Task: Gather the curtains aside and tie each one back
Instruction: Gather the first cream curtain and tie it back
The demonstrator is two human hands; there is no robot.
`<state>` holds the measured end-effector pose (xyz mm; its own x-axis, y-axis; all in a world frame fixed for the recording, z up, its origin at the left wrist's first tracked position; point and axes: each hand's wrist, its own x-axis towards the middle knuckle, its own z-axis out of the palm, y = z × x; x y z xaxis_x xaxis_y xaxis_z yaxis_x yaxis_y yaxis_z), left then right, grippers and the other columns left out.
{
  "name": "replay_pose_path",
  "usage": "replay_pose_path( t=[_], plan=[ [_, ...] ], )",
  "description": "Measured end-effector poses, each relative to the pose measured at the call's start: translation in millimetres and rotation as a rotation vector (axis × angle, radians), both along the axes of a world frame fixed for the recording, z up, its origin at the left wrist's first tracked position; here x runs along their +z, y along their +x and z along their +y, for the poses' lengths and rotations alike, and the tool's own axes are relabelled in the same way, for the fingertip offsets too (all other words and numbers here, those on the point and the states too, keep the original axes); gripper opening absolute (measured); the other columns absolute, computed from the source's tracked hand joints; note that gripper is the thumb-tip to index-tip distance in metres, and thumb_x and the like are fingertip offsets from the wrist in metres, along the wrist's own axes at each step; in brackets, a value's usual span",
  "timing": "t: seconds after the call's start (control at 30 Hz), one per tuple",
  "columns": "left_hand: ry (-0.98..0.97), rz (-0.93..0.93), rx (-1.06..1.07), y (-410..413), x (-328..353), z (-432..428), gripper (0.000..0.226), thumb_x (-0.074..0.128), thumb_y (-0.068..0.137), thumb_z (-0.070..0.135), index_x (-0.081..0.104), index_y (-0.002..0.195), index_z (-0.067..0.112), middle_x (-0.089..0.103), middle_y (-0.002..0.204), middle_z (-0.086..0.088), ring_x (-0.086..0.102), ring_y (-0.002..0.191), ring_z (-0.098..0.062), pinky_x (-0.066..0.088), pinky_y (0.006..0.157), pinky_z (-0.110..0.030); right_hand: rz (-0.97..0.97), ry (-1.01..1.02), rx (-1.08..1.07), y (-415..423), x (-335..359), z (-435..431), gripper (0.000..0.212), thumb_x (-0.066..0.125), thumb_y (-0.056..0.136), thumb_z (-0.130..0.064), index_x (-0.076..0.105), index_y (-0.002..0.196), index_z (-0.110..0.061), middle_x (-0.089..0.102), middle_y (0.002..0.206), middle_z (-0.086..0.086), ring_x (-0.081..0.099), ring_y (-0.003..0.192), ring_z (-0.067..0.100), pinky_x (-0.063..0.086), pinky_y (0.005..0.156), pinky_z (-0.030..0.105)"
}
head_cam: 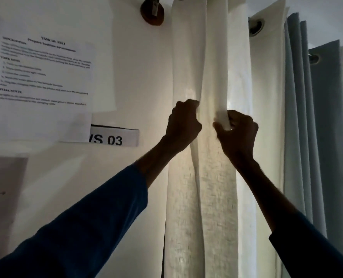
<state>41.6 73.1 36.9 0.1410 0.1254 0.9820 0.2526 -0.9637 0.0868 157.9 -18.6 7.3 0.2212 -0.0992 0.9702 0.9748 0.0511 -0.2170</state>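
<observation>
Both fists clamped the white curtain: left hand on its wall-side edge, right hand pinching a fold opposite. Gathered, no tie visible; grey curtain right of the grip looked untouched.

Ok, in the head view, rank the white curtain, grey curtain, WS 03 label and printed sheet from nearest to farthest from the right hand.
1. white curtain: gripped in the right hand.
2. grey curtain: just to that hand's right.
3. WS 03 label: on the wall, beyond the left hand.
4. printed sheet: far left, higher on the wall.
</observation>
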Motion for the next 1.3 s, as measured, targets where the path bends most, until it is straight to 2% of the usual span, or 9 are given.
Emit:
replay_pose_path(
  t=[0.2, 0.43, 0.57, 0.67, 0.77, 0.93, 1.03, 1.2, 1.3],
  plan=[
    [-0.092, -0.026, -0.076, -14, -66, 5, 0.008, 0.065, 0.082, 0.003, 0.063, 0.089, 0.000, 0.068, 0.077, -0.012, 0.059, 0.061, -0.025, 0.057, 0.066, -0.038, -0.029, -0.015, 0.042, -18, -91, 8, 0.022, 0.079, 0.083, -0.013, 0.072, 0.104, -0.011, 0.073, 0.090, -0.003, 0.065, 0.077, 0.012, 0.047, 0.074, 0.013],
    [-0.222, -0.026, -0.267, -16, -126, 5, 0.019, 0.073, 0.088, 0.015, 0.071, 0.102, 0.003, 0.073, 0.092, 0.000, 0.060, 0.068, -0.002, 0.039, 0.061, 0.005, -0.117, -0.039, -0.073, -25, -147, 8, 0.033, 0.072, 0.089, -0.004, 0.066, 0.121, -0.010, 0.065, 0.101, 0.005, 0.045, 0.086, -0.004, 0.036, 0.079, -0.004],
    [-0.263, -0.005, -0.321, -19, -150, -1, 0.026, 0.071, 0.090, 0.017, 0.069, 0.111, 0.003, 0.074, 0.104, -0.003, 0.070, 0.084, -0.012, 0.056, 0.078, -0.014, -0.147, -0.068, -0.118, -27, -163, 6, 0.040, 0.070, 0.093, -0.007, 0.061, 0.132, -0.011, 0.062, 0.108, 0.006, 0.045, 0.090, -0.005, 0.041, 0.074, 0.003],
    [-0.259, -0.029, -0.329, -22, -157, -10, 0.023, 0.070, 0.090, 0.019, 0.069, 0.109, 0.005, 0.072, 0.099, 0.005, 0.063, 0.074, -0.003, 0.048, 0.068, -0.001, -0.200, -0.100, -0.140, -28, -173, 5, 0.053, 0.068, 0.092, 0.001, 0.055, 0.142, -0.011, 0.060, 0.114, 0.009, 0.061, 0.090, 0.015, 0.058, 0.065, 0.028],
    [-0.244, -0.051, -0.338, -24, -157, -19, 0.016, 0.069, 0.090, 0.021, 0.072, 0.100, 0.008, 0.073, 0.089, 0.006, 0.063, 0.066, -0.001, 0.047, 0.063, -0.001, -0.229, -0.138, -0.169, -29, -178, 4, 0.061, 0.070, 0.087, 0.006, 0.055, 0.144, -0.009, 0.061, 0.117, 0.013, 0.065, 0.090, 0.024, 0.060, 0.059, 0.035],
    [-0.346, 0.011, -0.274, -20, -132, -14, 0.021, 0.073, 0.081, 0.029, 0.066, 0.096, 0.017, 0.068, 0.092, 0.014, 0.065, 0.074, -0.004, 0.052, 0.072, -0.016, -0.127, -0.106, -0.085, -28, -146, 0, 0.045, 0.072, 0.090, -0.010, 0.060, 0.133, -0.003, 0.064, 0.116, 0.011, 0.065, 0.092, 0.022, 0.053, 0.070, 0.025],
    [-0.241, -0.051, -0.202, -16, -93, -9, 0.031, 0.075, 0.079, 0.028, 0.060, 0.103, 0.016, 0.065, 0.094, 0.013, 0.061, 0.073, -0.003, 0.047, 0.069, -0.016, -0.118, -0.052, -0.047, -27, -96, -3, 0.043, 0.071, 0.091, -0.013, 0.060, 0.131, -0.002, 0.067, 0.115, 0.011, 0.066, 0.091, 0.022, 0.043, 0.078, 0.018],
    [-0.078, -0.126, -0.025, -12, -22, -12, 0.054, 0.073, 0.082, 0.033, 0.048, 0.124, 0.009, 0.068, 0.105, -0.002, 0.067, 0.089, -0.015, 0.055, 0.074, -0.028, -0.108, 0.001, -0.041, -27, 8, -6, 0.035, 0.067, 0.095, -0.017, 0.063, 0.127, -0.003, 0.070, 0.117, 0.010, 0.067, 0.098, 0.028, 0.051, 0.092, 0.035],
    [-0.158, -0.089, 0.084, -14, 7, -15, 0.057, 0.069, 0.084, 0.022, 0.043, 0.132, 0.005, 0.064, 0.114, -0.008, 0.066, 0.100, -0.027, 0.057, 0.084, -0.041, -0.032, 0.002, -0.030, -21, 52, -8, 0.026, 0.068, 0.093, -0.021, 0.068, 0.116, -0.009, 0.073, 0.111, 0.004, 0.068, 0.098, 0.027, 0.048, 0.092, 0.031]
  ],
)
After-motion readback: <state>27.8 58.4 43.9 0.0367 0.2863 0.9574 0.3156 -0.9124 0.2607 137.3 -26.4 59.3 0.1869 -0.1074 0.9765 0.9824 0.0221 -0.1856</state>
